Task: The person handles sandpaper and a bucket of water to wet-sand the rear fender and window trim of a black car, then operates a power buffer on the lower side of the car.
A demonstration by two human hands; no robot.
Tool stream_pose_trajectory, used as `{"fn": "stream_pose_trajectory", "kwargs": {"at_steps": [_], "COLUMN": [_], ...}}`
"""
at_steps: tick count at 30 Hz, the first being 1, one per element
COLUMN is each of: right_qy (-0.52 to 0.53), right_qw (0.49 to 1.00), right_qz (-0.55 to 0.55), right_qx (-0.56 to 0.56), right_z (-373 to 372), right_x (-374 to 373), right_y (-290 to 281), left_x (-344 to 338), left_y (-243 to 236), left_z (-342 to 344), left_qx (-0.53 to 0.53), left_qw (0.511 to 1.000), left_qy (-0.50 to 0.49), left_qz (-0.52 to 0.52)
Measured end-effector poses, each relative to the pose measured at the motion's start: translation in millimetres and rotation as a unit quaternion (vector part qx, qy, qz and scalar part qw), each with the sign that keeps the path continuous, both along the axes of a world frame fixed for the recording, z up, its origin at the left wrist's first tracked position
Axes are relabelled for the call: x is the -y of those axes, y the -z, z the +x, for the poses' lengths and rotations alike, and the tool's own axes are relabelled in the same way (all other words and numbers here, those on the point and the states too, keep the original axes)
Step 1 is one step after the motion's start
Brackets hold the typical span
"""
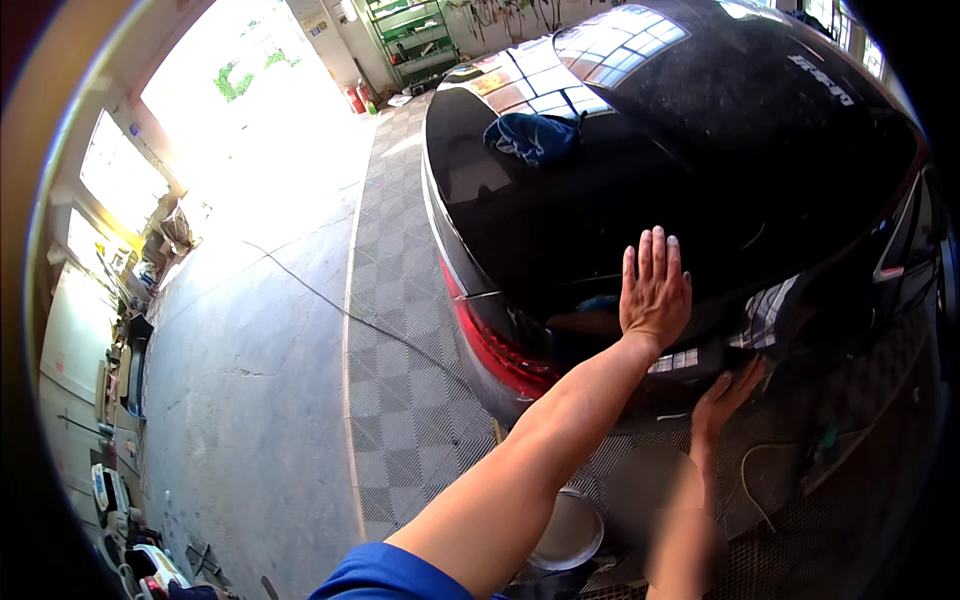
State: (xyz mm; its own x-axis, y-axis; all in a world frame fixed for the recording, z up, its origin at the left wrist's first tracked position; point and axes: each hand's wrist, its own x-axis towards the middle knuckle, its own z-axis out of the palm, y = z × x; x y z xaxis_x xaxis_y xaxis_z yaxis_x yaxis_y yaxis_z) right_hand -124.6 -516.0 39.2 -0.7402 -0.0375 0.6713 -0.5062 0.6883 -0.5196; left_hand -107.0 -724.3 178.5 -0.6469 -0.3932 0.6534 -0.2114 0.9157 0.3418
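A glossy black car (620,200) fills the right side of the view, with windows reflected in its body. My left hand (655,295) lies flat against a black panel near the red tail light (500,350), palm down, fingers stretched out and holding nothing. Lower and to the right, my right hand (728,392) reaches to the lower part of the car body with its fingers extended; whether it touches is hard to tell in the shade. A crumpled blue cloth (540,137) rests on the car, farther off than my left hand.
A round pale container (570,532) stands on the floor below my left forearm. A thin dark cable (350,315) crosses the concrete and grey tiles (400,440). At right trails a yellowish cord (745,480). Clutter lines the left wall; a green shelf (410,40) stands far back.
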Motion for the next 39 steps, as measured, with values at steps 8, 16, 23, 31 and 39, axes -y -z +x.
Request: {"fn": "stream_pose_trajectory", "kwargs": {"at_steps": [8,16,23,31,39], "right_qy": [0.000,0.045,-0.033,0.006,0.049], "right_qw": [0.999,0.995,0.998,0.998,0.996], "right_qz": [-0.031,-0.084,-0.047,-0.035,-0.054], "right_qx": [-0.016,-0.043,-0.019,0.042,0.049], "right_z": [-32.6,-50.5,-21.0,3.8,18.0], "right_x": [-8.5,-11.7,-11.3,7.6,21.6], "right_y": [-30.4,-25.5,-2.3,9.3,1.8], "left_x": [9.8,0.2,4.2,6.7,-5.1], "left_y": [1.8,-3.1,0.4,0.2,-6.5], "left_z": [-7.3,-8.2,-7.4,-7.2,-7.6], "left_qx": [0.003,-0.003,0.017,0.029,0.030], "left_qw": [1.000,0.999,0.998,0.997,0.998], "left_qy": [-0.019,-0.006,-0.026,-0.031,-0.024], "left_qz": [-0.023,-0.040,-0.052,-0.061,-0.050]}}
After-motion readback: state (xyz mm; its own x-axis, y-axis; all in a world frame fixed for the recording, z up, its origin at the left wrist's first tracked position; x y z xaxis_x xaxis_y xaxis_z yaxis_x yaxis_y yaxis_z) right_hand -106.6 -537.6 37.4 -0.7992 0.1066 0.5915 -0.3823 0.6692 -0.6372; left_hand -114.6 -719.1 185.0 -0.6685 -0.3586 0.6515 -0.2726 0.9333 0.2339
